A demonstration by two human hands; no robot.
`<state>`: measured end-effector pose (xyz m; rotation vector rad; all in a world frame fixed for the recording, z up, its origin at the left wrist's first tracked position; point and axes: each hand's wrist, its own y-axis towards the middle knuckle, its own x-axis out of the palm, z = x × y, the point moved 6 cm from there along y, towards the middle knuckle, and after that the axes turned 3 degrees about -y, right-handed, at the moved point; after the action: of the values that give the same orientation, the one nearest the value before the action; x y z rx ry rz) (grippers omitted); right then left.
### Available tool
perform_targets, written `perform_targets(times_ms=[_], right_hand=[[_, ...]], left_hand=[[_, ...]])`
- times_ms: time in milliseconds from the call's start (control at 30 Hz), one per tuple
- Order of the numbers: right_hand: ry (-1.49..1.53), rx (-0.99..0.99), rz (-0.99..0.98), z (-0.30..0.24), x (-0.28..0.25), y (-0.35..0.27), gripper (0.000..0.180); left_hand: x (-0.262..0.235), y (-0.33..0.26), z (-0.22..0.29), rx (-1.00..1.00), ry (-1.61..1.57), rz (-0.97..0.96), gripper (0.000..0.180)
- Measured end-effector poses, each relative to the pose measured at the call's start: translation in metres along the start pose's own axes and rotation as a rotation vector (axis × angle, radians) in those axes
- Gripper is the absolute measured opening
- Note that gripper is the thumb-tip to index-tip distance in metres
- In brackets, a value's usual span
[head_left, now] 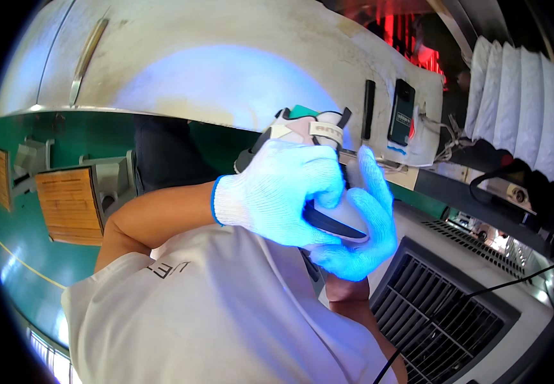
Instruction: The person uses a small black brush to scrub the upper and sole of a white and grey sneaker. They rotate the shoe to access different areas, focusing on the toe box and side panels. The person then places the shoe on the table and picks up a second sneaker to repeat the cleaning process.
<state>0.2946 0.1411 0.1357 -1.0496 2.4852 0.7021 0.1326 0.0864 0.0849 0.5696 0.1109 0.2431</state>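
Both of my hands wear white knit gloves and hold a sneaker in front of my chest. The sneaker has white, pale pink and grey panels, a lettered strap and a dark tongue tab; a bit of green shows at its opening. My left hand is curled over its middle, the fingers bent around it. My right hand cups the other end from below and the right, fingers stretched along it. Between the gloves a dark edge of the shoe shows; the rest is hidden by the hands. Bluish light falls on gloves and shoe.
Beyond the shoe runs a worn pale workbench. On it lie a thin metal strip, a black bar and a phone. A white ribbed duct hangs at right, above a grilled unit. Wooden-topped seats stand left.
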Motion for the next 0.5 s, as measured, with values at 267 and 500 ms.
perform_targets(times_ms=[267, 500], right_hand=[[-0.009, 0.147, 0.017, -0.001, 0.015, 0.012, 0.078], [-0.139, 0.004, -0.022, -0.008, 0.016, 0.02, 0.073]], left_hand=[[-0.033, -0.037, -0.007, -0.116, 0.174, 0.228, 0.086], [-0.039, -0.045, -0.021, -0.425, 0.23, 0.001, 0.053]])
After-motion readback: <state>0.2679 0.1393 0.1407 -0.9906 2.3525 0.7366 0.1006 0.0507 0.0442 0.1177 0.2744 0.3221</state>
